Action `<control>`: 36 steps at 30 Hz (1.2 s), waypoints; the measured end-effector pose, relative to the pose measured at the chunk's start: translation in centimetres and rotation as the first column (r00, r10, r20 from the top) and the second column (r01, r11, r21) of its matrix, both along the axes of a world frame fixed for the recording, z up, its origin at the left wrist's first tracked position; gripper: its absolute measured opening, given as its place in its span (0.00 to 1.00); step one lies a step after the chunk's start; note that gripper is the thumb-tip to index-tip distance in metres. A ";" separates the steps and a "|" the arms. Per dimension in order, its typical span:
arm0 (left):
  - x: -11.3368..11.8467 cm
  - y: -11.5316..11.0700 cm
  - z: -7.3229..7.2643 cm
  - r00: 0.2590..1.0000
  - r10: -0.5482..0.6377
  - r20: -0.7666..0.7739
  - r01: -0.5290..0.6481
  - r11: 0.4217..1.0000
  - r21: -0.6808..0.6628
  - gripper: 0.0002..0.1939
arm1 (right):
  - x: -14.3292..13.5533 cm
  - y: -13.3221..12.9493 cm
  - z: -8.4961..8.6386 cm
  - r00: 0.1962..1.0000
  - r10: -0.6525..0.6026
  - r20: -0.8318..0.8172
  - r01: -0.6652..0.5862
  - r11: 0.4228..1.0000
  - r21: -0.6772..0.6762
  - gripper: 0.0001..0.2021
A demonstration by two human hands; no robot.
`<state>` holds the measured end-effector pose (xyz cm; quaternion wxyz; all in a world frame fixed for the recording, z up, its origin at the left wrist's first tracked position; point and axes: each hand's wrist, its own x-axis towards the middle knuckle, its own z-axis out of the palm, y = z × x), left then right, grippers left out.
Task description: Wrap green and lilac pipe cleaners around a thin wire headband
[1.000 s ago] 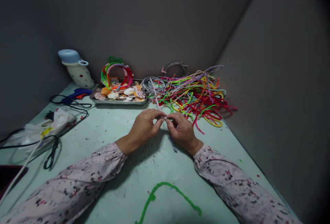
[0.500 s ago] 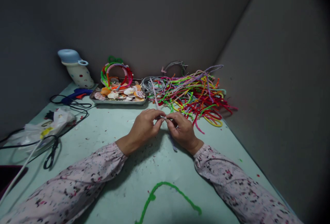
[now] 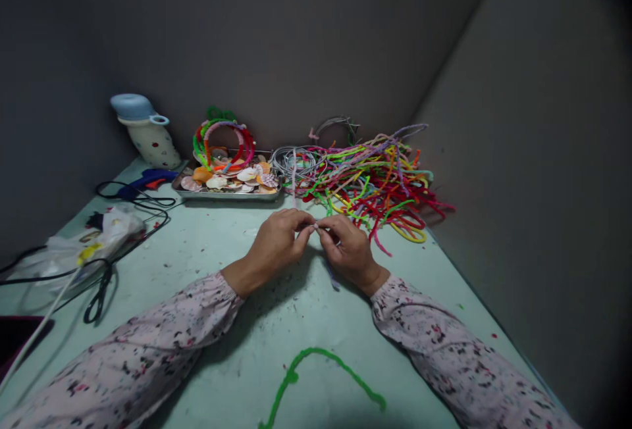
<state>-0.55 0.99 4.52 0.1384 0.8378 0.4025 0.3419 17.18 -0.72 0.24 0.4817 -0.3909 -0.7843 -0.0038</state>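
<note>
Dark grey walls [image 3: 276,54] stand behind and to the right of one pale green table [image 3: 197,251], dotted with small scraps. Your two hands meet near its middle, coming out of two flowered sleeves [image 3: 143,356]. Your left hand [image 3: 276,238] and right hand [image 3: 351,251] are both closed at the fingertips, pinching one pale fuzzy strip [image 3: 295,185] between them, your fingers partly hiding it. One length rises beyond your left fingers; one mauve end [image 3: 334,277] hangs below your right hand, and whether it is the same strip you cannot tell. Nearer to you lies one green strip [image 3: 316,351], bent like an arch.

Beyond your left hand sits one metal tray [image 3: 232,197] of shells [image 3: 217,183], overlapping too much to count, with several coloured rings [image 3: 198,146] upright on them. To its right you have two coils of wire [image 3: 309,164], one flat and one against the wall, and one heap of many-coloured strips [image 3: 380,176]. On your left are one bottle [image 3: 154,146] with one blue lid [image 3: 132,107], one blue tool [image 3: 135,187], one plastic bag [image 3: 111,228], black cables [image 3: 49,278] and one white cable [image 3: 42,327]
</note>
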 end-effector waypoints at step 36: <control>0.0 0.2 0.8 1.000 0.021 -0.015 -0.024 0.959 -0.282 0.09 | -0.1 0.0 0.1 0.997 0.010 0.072 -0.008 0.999 -0.033 0.06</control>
